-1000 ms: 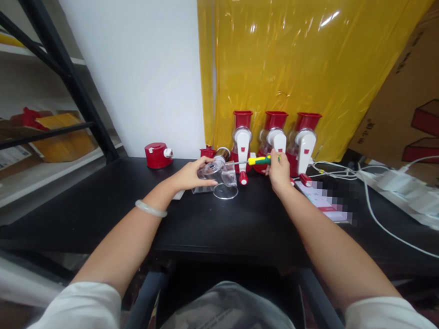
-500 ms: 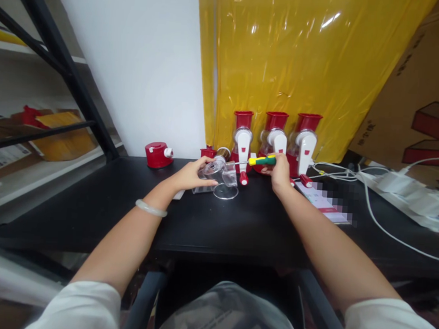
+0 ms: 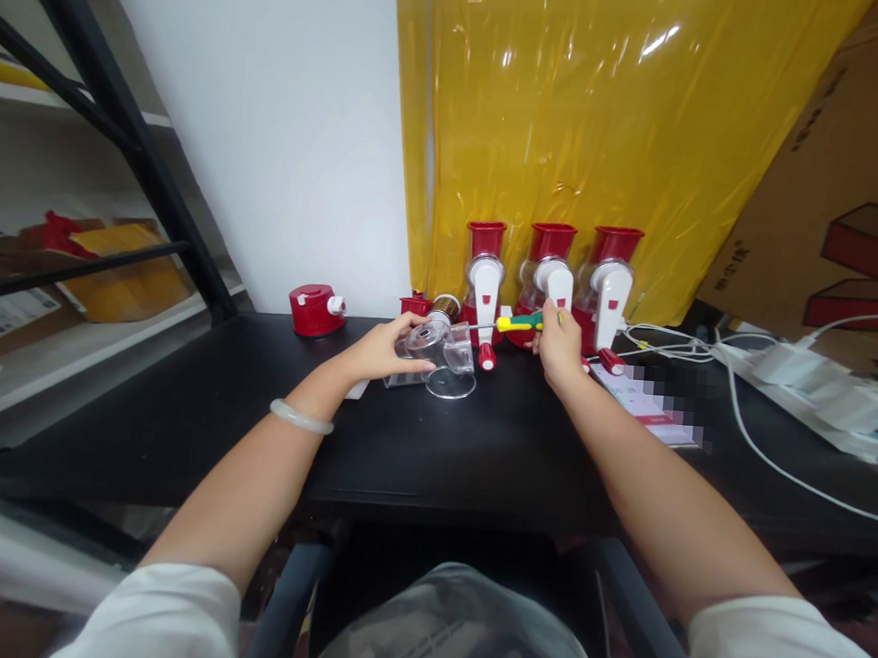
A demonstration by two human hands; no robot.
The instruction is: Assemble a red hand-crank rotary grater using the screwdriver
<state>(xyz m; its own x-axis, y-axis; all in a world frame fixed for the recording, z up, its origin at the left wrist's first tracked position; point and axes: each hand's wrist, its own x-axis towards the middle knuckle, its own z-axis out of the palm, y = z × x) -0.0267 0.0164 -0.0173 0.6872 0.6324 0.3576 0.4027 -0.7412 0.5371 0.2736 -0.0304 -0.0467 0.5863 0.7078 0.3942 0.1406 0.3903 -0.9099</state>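
My left hand (image 3: 386, 350) grips a clear plastic grater body (image 3: 429, 340) that lies on its side on the black table. A ribbed, brass-coloured drum (image 3: 447, 307) shows at its far end. In my right hand (image 3: 559, 343) is a screwdriver (image 3: 516, 322) with a yellow and green handle, held level. Its thin shaft points left and its tip reaches the clear body's right side; the exact contact is too small to tell. Just behind stand assembled rotary graters: a left one (image 3: 484, 290), a middle one (image 3: 547, 261) partly behind my right hand, and a right one (image 3: 611, 281).
A red round base (image 3: 315, 310) with a white knob sits at the left back. A phone (image 3: 648, 404) lies right of my right hand. White cables and a power strip (image 3: 810, 395) spread over the right side. A yellow plastic sheet (image 3: 612, 111) hangs behind the graters.
The fingers of my right hand have shifted round the screwdriver's handle, covering more of its green end. My left hand and the clear grater body stay in place.
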